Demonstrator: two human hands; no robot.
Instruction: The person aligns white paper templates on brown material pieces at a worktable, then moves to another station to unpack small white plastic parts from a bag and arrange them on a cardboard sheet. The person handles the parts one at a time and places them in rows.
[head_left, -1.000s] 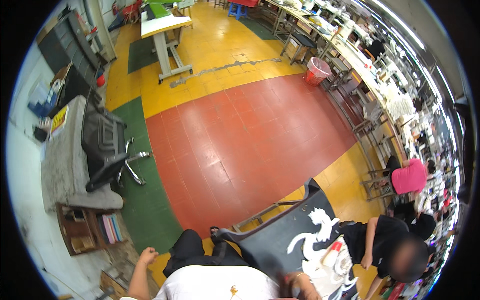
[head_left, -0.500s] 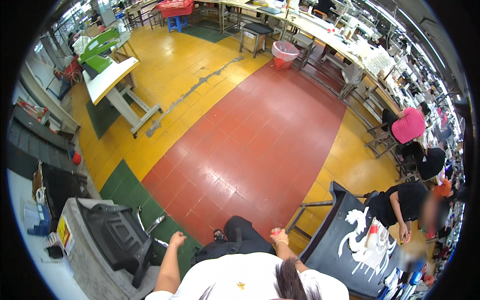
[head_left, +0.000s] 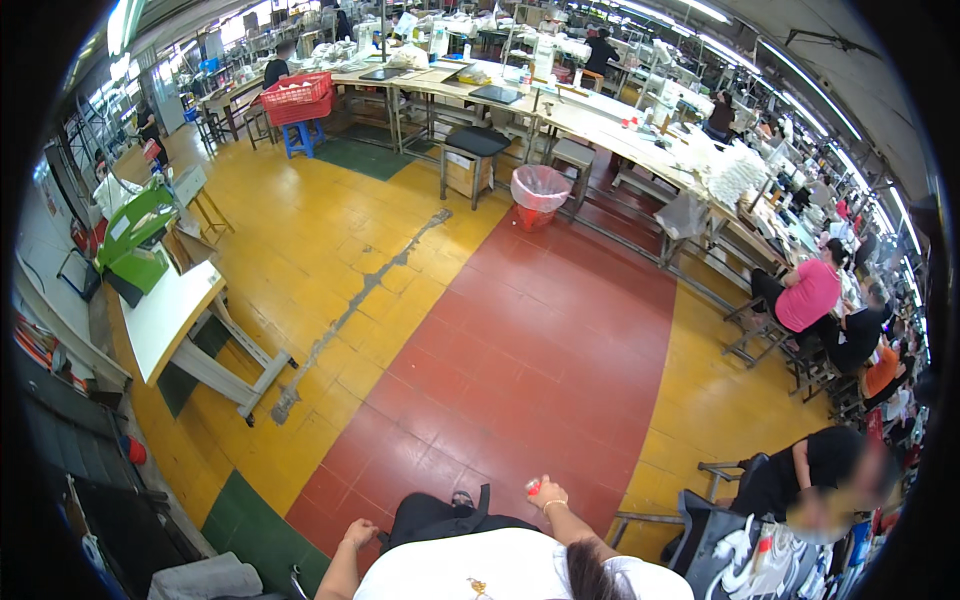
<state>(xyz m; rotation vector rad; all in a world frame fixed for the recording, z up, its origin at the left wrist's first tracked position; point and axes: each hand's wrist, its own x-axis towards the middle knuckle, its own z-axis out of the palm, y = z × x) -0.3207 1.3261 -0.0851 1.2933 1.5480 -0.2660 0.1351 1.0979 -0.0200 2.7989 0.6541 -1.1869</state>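
So the right hand [head_left: 550,494] is out in front of the body, over the red strip of floor [head_left: 540,370], fingers curled around a small red thing [head_left: 534,488]. That thing sits right at the fingertips, but it's too tiny here to say what exactly it is. There's a thin bracelet [head_left: 553,506] on that wrist. The left hand [head_left: 362,532] is lower down, just beside the dark trousers [head_left: 425,515], and honestly I can't tell if it's open or closed. Off to the right there's a dark table [head_left: 705,520] with a bunch of white pieces [head_left: 735,545] on it, and a co-worker in black [head_left: 825,462] sits right by it. Further up, someone in a pink top [head_left: 812,295] is on a stool near the long pale workbench [head_left: 620,145]. Straight ahead on the floor is a red bin [head_left: 537,217] with a see-through liner, and a black-topped stool [head_left: 478,142] stands near it. Over on the left you've got a white-topped table [head_left: 165,315] with something bright green [head_left: 138,235] at its far end, and way back a red crate [head_left: 297,92] rests on a blue stool [head_left: 298,138].
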